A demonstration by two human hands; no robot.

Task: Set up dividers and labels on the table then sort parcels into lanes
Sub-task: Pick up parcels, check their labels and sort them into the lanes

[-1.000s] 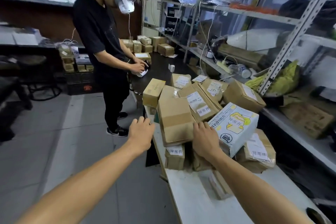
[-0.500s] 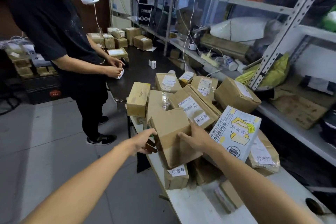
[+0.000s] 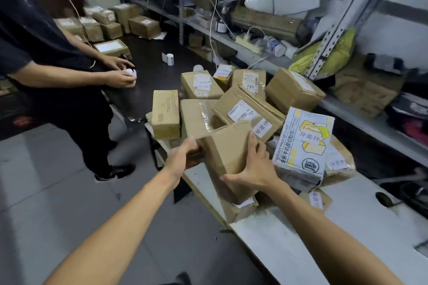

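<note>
Both hands now clamp a plain brown parcel [image 3: 228, 152] that a second ago lay on top of the heap with only the right hand resting beside it. The left hand [image 3: 185, 157], which hung in the air off the table edge, has come in and grips the parcel's left end, fingers curled round its side. The right hand [image 3: 253, 169] holds the opposite face, thumb spread under the near corner and fingers [image 3: 254, 143] wrapped up over the far edge. The parcel sits tilted, its near end raised clear of the boxes below, above the front edge of the white table [image 3: 312, 238].

The rest of the pile looks undisturbed: the printed toast carton [image 3: 303, 143] leans just to the right of the held parcel, a labelled box [image 3: 247, 111] lies behind it, and a tall narrow box [image 3: 165, 114] stands at the left end of the heap. Farther back, a second person's hands [image 3: 120, 74] hold something small and white over the dark table [image 3: 150, 58], where a label roll [image 3: 169, 58] stands.

No dividers or lane markers can be seen on the white table, so sorting appears to be at its very start, with this parcel the first picked out of the heap. The bare stretch of table near the camera seems the likely place to set it; the leaning carton could slip once its neighbour is gone.
</note>
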